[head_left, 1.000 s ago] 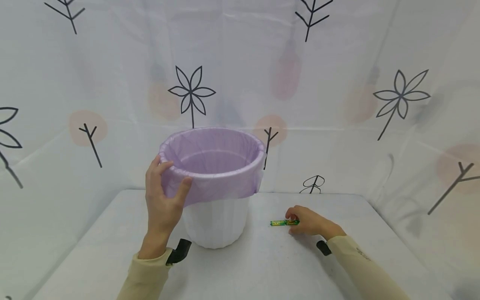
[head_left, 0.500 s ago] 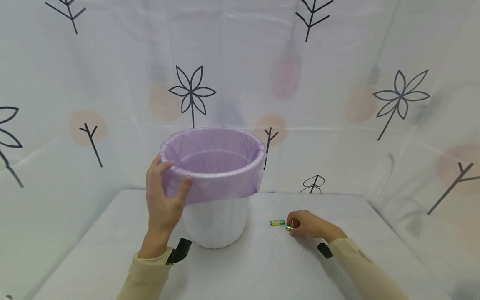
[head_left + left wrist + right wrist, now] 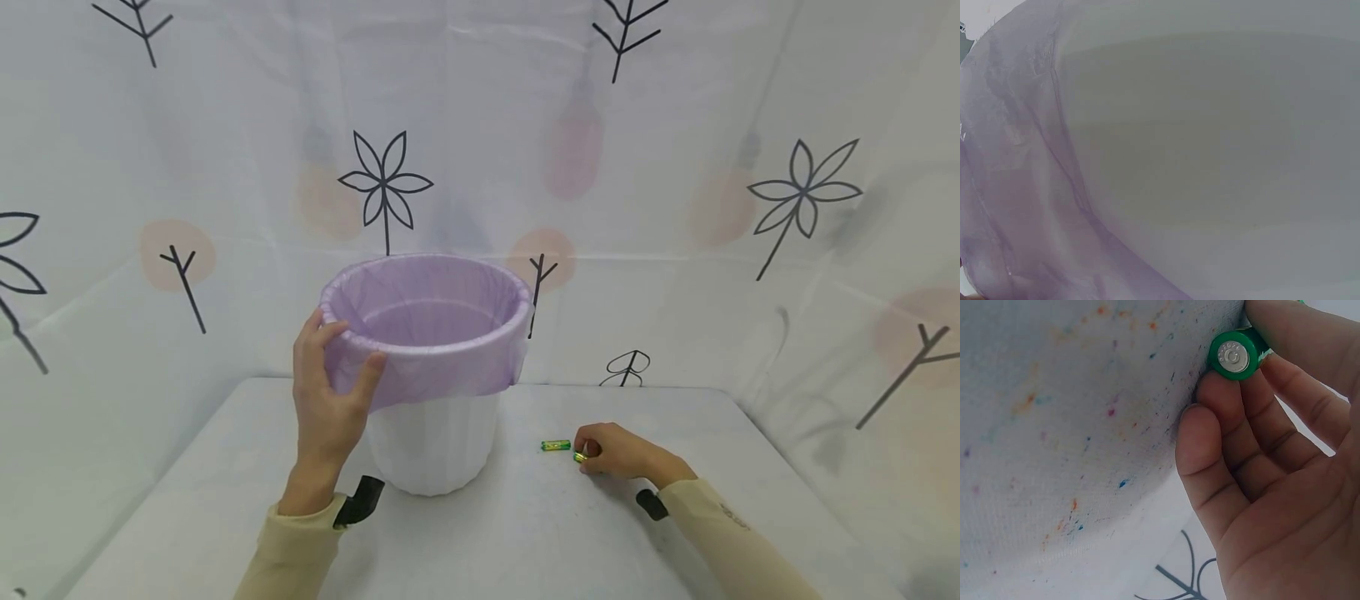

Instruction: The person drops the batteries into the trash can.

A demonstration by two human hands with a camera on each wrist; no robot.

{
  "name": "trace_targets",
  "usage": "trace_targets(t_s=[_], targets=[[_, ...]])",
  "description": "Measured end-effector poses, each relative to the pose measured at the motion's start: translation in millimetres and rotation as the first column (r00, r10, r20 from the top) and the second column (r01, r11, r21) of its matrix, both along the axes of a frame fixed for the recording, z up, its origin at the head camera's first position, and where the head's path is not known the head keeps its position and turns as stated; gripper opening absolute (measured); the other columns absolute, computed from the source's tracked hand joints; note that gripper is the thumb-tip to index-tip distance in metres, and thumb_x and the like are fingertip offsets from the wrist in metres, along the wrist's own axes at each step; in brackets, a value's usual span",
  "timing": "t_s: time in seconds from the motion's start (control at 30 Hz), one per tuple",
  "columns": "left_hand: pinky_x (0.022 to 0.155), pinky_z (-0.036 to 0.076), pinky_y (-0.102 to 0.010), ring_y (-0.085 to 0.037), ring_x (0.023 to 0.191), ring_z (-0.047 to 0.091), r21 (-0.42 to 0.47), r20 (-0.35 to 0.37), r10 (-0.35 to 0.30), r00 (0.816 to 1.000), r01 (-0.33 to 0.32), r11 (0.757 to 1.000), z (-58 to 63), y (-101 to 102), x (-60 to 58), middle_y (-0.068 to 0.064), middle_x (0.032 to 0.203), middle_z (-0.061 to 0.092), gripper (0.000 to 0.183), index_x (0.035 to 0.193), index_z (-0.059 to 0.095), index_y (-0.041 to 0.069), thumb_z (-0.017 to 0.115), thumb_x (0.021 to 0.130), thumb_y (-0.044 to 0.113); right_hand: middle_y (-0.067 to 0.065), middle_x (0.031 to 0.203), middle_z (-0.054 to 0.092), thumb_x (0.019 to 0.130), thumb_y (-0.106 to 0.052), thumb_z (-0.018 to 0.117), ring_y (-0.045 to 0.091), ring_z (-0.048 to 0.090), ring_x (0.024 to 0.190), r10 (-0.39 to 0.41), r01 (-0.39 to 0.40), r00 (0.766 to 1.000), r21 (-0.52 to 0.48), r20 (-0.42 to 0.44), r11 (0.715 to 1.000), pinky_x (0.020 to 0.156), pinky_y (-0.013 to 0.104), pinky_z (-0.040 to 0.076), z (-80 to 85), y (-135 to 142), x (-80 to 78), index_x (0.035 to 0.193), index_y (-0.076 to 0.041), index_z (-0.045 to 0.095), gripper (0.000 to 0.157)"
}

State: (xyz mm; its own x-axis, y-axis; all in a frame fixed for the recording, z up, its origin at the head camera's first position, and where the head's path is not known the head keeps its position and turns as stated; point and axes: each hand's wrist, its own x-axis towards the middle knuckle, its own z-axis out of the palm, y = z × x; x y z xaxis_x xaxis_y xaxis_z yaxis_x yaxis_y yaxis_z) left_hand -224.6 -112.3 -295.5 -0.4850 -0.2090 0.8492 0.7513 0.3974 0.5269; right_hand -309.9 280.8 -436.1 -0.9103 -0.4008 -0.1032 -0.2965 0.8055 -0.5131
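Observation:
In the head view a white trash bin (image 3: 435, 446) stands upright on the table, its rim wrapped by a purple bag (image 3: 450, 371). My left hand (image 3: 330, 412) grips the near left of that rim, thumb outside on the bag. The left wrist view is filled by the bag's folded edge (image 3: 1016, 187) and the pale bin wall (image 3: 1210, 144). To the right of the bin, my right hand (image 3: 618, 451) pinches a green battery (image 3: 1233, 355) between thumb and fingers, low at the tabletop. A second green battery (image 3: 556, 446) lies just left of those fingertips.
The white table (image 3: 510, 542) is backed by a white curtain (image 3: 465, 100) printed with flowers and twigs. Small coloured specks dot the table's cover in the right wrist view. A dark band (image 3: 360, 500) sits at my left wrist, another (image 3: 651, 504) at my right.
The two batteries lay end to end; my right hand has drawn the nearer one slightly towards me, leaving the other in place. My left hand stays on the rim.

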Motion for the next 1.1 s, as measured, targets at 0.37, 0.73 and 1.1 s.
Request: trace_targets(t_s=[0.37,0.73,1.1], targets=[[0.099,0.031,-0.061,-0.040,0.128,0.036,0.009,0.006,0.006,1.000,-0.006,1.000,-1.8,0,-1.5,-0.024,0.142,0.037,0.048,0.120,0.049,-0.004,0.071,0.080,0.010,-0.001,0.076,0.055,0.081,-0.013,0.074,0.015,0.051,0.068,0.009,-0.009,1.000,0.002,0.007,1.000,0.059,0.029,0.043,3.3,-1,0.4,0.093,-0.016,0.061,0.018],[0.097,0.032,-0.061,-0.040,0.127,0.037,0.005,-0.003,0.002,1.000,-0.002,1.000,-2.8,2,-2.2,-0.024,0.142,0.037,0.047,0.121,0.050,-0.002,0.071,0.080,0.011,-0.002,0.075,0.053,0.085,-0.012,0.071,0.013,0.049,0.067,0.073,-0.072,0.994,0.024,-0.078,0.997,0.058,0.028,0.043,30.4,0,4.9,0.100,-0.012,0.062,0.018],[0.096,0.034,-0.059,-0.037,0.128,0.038,-0.007,-0.013,0.028,1.000,-0.028,1.000,-0.8,1,-1.6,-0.023,0.140,0.039,0.047,0.118,0.051,-0.003,0.072,0.077,0.008,-0.003,0.075,0.054,0.087,-0.013,0.068,0.014,0.050,0.067,0.124,-0.114,0.979,0.070,-0.162,0.991,0.062,0.030,0.044,94.7,-11,11.1,0.104,-0.011,0.062,0.018]])
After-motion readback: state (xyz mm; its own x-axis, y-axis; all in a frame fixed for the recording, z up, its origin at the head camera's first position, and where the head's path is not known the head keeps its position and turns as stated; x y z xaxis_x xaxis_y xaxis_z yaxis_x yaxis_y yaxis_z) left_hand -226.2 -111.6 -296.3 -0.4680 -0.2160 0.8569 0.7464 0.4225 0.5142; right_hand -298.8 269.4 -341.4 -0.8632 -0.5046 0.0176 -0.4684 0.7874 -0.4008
